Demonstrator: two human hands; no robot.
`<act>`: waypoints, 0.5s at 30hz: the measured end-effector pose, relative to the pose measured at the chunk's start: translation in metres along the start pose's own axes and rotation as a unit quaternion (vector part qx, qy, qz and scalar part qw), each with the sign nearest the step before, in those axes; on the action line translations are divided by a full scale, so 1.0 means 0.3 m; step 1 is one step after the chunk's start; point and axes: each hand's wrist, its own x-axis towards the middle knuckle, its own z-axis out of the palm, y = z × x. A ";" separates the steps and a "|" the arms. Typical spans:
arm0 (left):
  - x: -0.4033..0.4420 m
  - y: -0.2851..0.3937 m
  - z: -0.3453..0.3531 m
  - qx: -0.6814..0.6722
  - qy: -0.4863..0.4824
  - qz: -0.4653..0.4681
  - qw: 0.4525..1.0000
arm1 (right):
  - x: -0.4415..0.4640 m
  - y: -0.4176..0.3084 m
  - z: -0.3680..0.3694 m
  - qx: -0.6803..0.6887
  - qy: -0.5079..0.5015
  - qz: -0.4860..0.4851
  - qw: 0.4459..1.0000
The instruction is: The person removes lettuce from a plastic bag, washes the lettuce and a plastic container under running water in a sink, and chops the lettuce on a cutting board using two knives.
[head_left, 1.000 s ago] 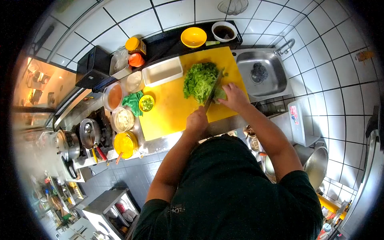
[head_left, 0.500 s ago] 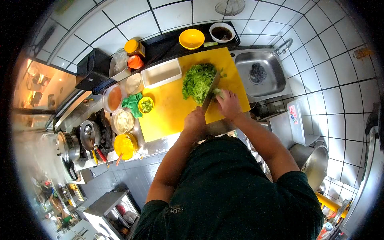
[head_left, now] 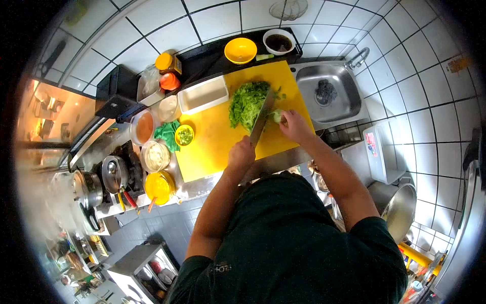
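On the yellow cutting board [head_left: 202, 147] lies a heap of chopped green lettuce [head_left: 247, 105]. My left hand [head_left: 241, 153] is wrapped around the handle of a kitchen knife [head_left: 260, 120], whose broad blade points away from me along the heap's right side. To the right of the blade, my right hand [head_left: 296, 126] pinches a pale lettuce stub [head_left: 277, 116] just above the board. A small gap shows between blade and stub. Small green scraps lie near the knife's tip.
A steel sink [head_left: 349, 107] adjoins the board's right side. Behind are a yellow bowl [head_left: 240, 50], a white bowl of dark liquid [head_left: 279, 42] and a white tray [head_left: 204, 96]. Leftward stand a cup of chopped greens [head_left: 184, 135], a green cloth [head_left: 167, 134], several tubs and a pan [head_left: 115, 172].
The knife and my left hand have shifted slightly left and toward me, against the heap. My right hand has drawn a little to the right with the stub, widening the gap from the blade.
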 end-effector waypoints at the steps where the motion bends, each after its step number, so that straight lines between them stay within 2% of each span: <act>1: 0.001 -0.004 0.003 -0.003 -0.002 0.001 1.000 | 0.012 0.015 -0.004 -0.006 -0.008 -0.022 1.000; 3: 0.008 -0.012 0.008 -0.009 -0.005 0.004 1.000 | 0.038 0.048 -0.019 -0.017 -0.024 -0.065 0.997; 6: 0.004 -0.005 -0.002 -0.011 -0.001 0.016 1.000 | 0.067 0.091 -0.032 -0.036 -0.013 -0.078 0.996; 9: -0.002 0.021 -0.011 -0.026 0.044 0.045 0.998 | 0.082 0.087 -0.049 -0.092 -0.045 -0.096 0.990; 12: -0.013 0.079 -0.041 -0.023 0.077 0.064 0.995 | 0.093 0.067 -0.065 -0.077 -0.057 -0.094 0.991; 15: -0.002 0.108 -0.049 0.010 0.019 0.055 0.998 | 0.095 0.032 -0.096 -0.058 -0.067 -0.089 0.992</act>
